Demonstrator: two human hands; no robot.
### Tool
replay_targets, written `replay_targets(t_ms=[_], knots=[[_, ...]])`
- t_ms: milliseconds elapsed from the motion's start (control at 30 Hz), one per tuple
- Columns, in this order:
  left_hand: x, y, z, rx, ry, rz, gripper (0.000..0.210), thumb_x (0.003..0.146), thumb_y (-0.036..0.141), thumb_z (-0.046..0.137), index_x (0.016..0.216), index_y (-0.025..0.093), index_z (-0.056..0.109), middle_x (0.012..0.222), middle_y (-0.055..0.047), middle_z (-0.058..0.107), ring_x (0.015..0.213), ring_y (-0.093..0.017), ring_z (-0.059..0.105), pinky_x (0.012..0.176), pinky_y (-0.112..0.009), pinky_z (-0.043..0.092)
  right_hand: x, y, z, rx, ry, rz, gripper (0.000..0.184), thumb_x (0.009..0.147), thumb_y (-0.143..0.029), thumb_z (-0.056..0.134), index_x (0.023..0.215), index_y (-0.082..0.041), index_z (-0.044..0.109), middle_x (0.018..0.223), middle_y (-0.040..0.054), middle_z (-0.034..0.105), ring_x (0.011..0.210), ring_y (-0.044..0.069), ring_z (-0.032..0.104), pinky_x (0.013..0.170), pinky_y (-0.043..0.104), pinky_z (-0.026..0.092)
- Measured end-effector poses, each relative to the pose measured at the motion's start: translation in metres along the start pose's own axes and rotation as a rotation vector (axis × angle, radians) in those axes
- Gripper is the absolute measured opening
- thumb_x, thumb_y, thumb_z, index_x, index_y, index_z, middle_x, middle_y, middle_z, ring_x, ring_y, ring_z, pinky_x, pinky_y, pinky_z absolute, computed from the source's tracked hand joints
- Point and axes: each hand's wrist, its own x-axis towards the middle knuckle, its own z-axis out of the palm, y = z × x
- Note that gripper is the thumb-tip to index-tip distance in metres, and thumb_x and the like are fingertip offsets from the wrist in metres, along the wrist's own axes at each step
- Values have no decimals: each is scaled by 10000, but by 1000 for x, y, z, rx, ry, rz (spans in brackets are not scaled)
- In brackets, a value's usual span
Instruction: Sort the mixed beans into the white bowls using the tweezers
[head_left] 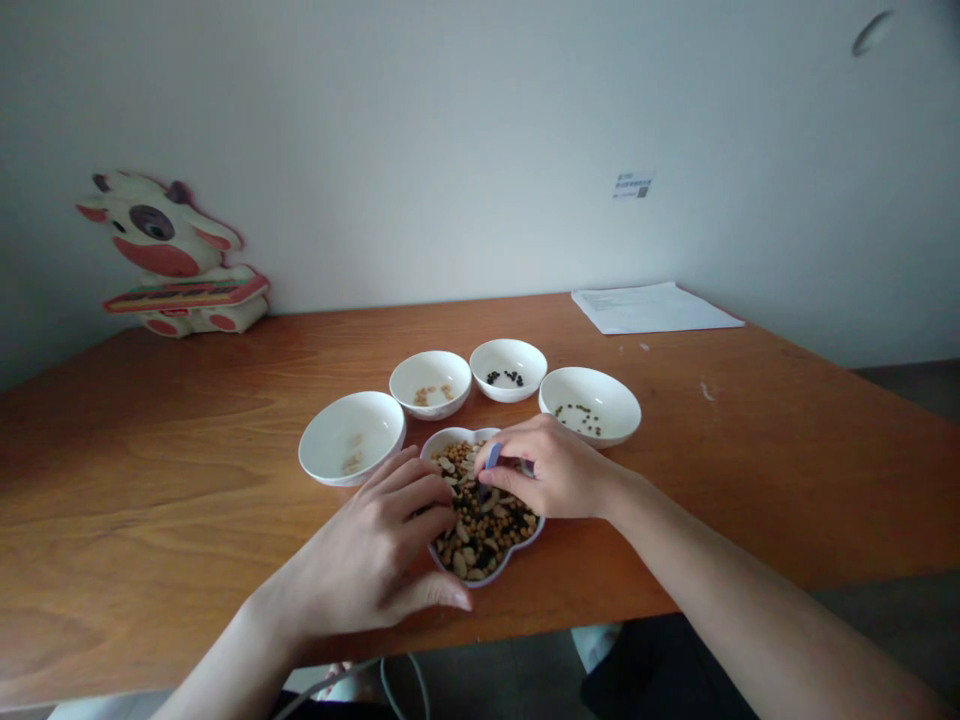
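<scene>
A flower-shaped dish (491,578) with a pale rim holds mixed yellow, black and whitish beans and seeds (480,525). My right hand (551,468) is above its upper right part, pinching small purple tweezers (492,457) whose lower end points down at the beans. My left hand (390,535) lies over the dish's left edge, fingers bent and thumb spread apart, with nothing seen in it. Part of the dish is hidden under both hands.
Around the dish's far side stand white bowls: one with pale flat seeds (352,415), one with yellowish beans (431,365), one with black beans (510,352) and one with small greenish beans (600,390). Behind are a toy cow (180,260) and papers (652,307).
</scene>
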Motion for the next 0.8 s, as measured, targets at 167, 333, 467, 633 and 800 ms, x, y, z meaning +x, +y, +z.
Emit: replay_targets(t_ms=[167, 333, 467, 633, 800], knots=[[1, -3, 4, 19, -54, -51, 463, 919, 577, 600, 1096, 156, 671, 1075, -118, 662, 1020, -312, 612, 1056, -598, 390, 0, -1, 0, 67, 71, 0, 118, 896, -185, 640, 844, -143, 737, 816, 53, 770, 731, 159, 713, 693, 257, 536], [0, -6, 4, 43, -32, -15, 601, 926, 649, 525, 1239, 148, 632, 1213, -156, 657, 1117, -342, 602, 1028, -570, 443, 1, -4, 3, 86, -45, -10, 103, 886, -179, 658, 848, -145, 748, 838, 53, 775, 750, 165, 719, 724, 270, 546], [-3, -5, 4, 41, 18, 6, 563, 936, 627, 535, 1164, 130, 664, 1230, -156, 660, 1111, -340, 619, 1023, -574, 448, 0, -1, 0, -20, 92, 29, 150, 895, -174, 626, 812, -127, 742, 811, 72, 771, 731, 176, 718, 707, 287, 543], [-2, -5, 6, 11, -24, 2, 586, 878, 639, 614, 1201, 151, 644, 1257, -140, 649, 1177, -352, 586, 1066, -593, 405, -1, -2, -5, 87, 25, -24, 117, 876, -166, 639, 806, -138, 729, 786, 43, 759, 689, 143, 696, 655, 246, 520], [-3, -6, 2, 59, 64, 22, 513, 887, 599, 633, 1095, 131, 659, 1200, -153, 653, 1123, -344, 600, 1004, -552, 470, -1, -1, -4, -3, 32, -12, 137, 868, -132, 612, 781, -128, 718, 758, 50, 745, 671, 157, 682, 651, 267, 506]])
